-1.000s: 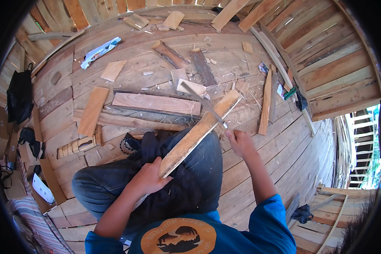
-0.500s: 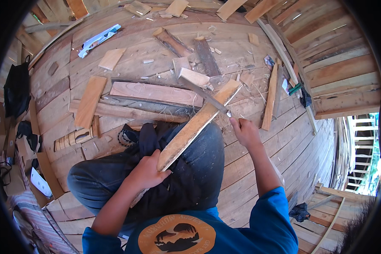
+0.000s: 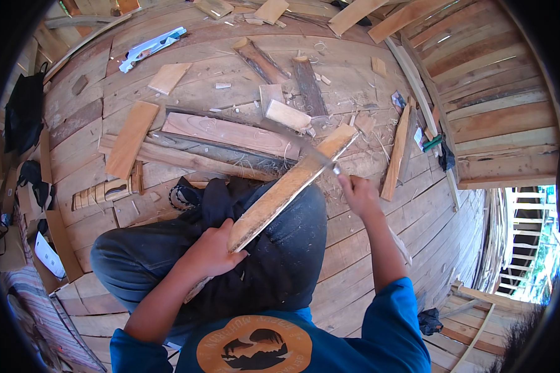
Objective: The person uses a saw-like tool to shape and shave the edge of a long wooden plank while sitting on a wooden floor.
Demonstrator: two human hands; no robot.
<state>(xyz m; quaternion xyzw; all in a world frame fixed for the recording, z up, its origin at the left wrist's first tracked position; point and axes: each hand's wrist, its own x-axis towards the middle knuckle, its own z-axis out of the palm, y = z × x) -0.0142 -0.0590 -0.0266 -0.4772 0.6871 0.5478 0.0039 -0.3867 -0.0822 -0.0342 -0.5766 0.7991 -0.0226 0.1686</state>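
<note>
My left hand [image 3: 213,250] is wrapped round the lower end of a narrow wooden plank [image 3: 279,194]. The plank slants up and to the right across my lap, with a pale, bark-edged side towards me. In my closed right hand [image 3: 362,196] is the handle of a long knife [image 3: 318,154]. Its blade lies across the plank near the far end and points up and left, with the tip part smeared by motion. My fingers hide most of the handle. Wood dust speckles my dark trousers [image 3: 302,227].
A reddish board [image 3: 230,133] lies beyond my knees, a flat board [image 3: 130,140] to its left. Bark-covered offcuts [image 3: 309,86], a pale block [image 3: 286,116] and shavings litter the plank floor. A slatted wall [image 3: 504,93] stands at right, cardboard boxes [image 3: 62,248] at left.
The knife blade has swung slightly lower and now blurs towards its tip. My right hand stays close to the plank's edge; the left keeps its hold. The whole view has shifted a little.
</note>
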